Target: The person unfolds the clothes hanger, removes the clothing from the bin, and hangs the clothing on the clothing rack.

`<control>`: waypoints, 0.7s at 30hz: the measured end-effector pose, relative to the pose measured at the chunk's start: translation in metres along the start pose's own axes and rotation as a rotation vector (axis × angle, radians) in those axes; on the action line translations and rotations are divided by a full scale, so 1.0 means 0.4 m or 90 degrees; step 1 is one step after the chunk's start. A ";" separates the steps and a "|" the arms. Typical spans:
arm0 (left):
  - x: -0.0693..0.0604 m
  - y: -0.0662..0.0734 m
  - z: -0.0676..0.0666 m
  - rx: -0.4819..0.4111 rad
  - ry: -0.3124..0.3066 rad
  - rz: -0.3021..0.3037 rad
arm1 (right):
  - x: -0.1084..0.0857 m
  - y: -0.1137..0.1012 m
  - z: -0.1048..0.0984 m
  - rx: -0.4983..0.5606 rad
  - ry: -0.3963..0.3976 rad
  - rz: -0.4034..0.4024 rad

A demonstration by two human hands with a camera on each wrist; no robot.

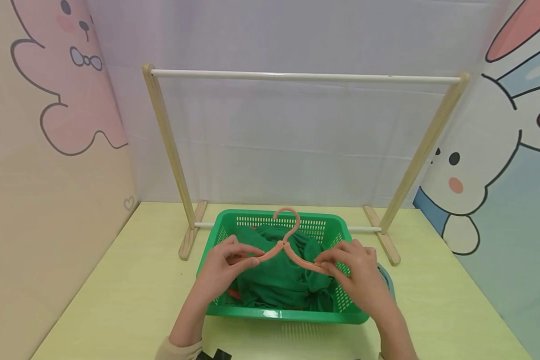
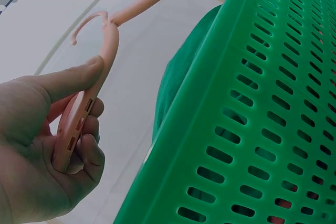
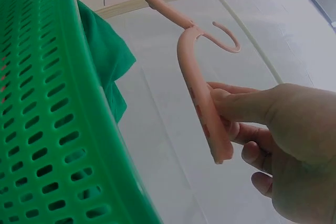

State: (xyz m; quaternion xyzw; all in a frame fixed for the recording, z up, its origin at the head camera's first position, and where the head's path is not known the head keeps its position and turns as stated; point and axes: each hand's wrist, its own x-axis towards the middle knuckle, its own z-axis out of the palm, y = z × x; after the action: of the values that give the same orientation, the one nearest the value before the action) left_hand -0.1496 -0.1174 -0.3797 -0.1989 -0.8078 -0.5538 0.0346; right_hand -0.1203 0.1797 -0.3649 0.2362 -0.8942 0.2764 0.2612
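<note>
A pink plastic clothes hanger (image 1: pixel 296 258) is held above a green basket, its hook pointing up and its two arms sloping down. My left hand (image 1: pixel 227 263) grips the left arm; in the left wrist view the thumb of the left hand (image 2: pixel 58 129) lies along it and the fingers curl round. My right hand (image 1: pixel 359 272) pinches the other arm between thumb and fingers, and in the right wrist view the end of the hanger (image 3: pixel 202 103) sticks out past the right hand (image 3: pixel 294 140). Under the hanger, bunched green cloth (image 1: pixel 274 280) fills much of the basket (image 1: pixel 288 316).
A drying rack with wooden uprights (image 1: pixel 173 150) and a white top rod (image 1: pixel 306 77) stands behind the basket. A bit of red (image 1: pixel 234 294) shows beside the green cloth. Part of a blue-grey object (image 1: pixel 387 280) shows right of the basket. All stand on a pale yellow table (image 1: pixel 117 290).
</note>
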 end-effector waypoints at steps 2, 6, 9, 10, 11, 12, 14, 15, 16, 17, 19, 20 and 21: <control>0.001 0.000 0.000 -0.008 0.002 0.000 | 0.000 -0.004 0.006 0.006 0.026 0.013; 0.002 0.002 -0.002 -0.030 0.010 -0.003 | 0.004 -0.007 0.019 0.027 0.121 0.031; 0.001 0.005 -0.003 -0.036 0.015 -0.004 | 0.007 -0.008 0.025 0.032 0.201 0.044; 0.001 0.005 -0.003 -0.036 0.016 -0.005 | 0.008 -0.008 0.027 0.030 0.222 0.050; 0.000 0.006 -0.004 -0.036 0.018 -0.004 | 0.008 -0.008 0.028 0.034 0.238 0.058; 0.000 0.006 -0.004 -0.038 0.020 -0.001 | 0.008 -0.010 0.030 0.038 0.251 0.068; 0.000 0.006 -0.004 -0.042 0.023 0.005 | 0.007 -0.012 0.032 0.066 0.269 0.103; 0.000 0.006 -0.004 -0.044 0.025 0.007 | 0.006 -0.013 0.033 0.080 0.276 0.122; 0.000 0.005 -0.004 -0.047 0.026 0.010 | 0.006 -0.014 0.034 0.096 0.283 0.141; 0.001 0.004 -0.005 -0.049 0.028 0.012 | 0.005 -0.015 0.035 0.107 0.289 0.156; 0.001 0.002 -0.006 -0.053 0.028 0.015 | 0.004 -0.013 0.036 0.116 0.297 0.171; 0.001 0.001 -0.007 -0.052 0.028 0.015 | 0.004 -0.010 0.036 0.111 0.298 0.167; 0.001 0.000 -0.008 -0.051 0.027 0.015 | 0.004 -0.006 0.035 0.101 0.294 0.158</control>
State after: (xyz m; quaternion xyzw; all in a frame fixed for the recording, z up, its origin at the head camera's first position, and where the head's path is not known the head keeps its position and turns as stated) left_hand -0.1506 -0.1202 -0.3783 -0.1979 -0.7818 -0.5891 0.0502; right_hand -0.1249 0.1688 -0.3730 0.0750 -0.8085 0.4223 0.4030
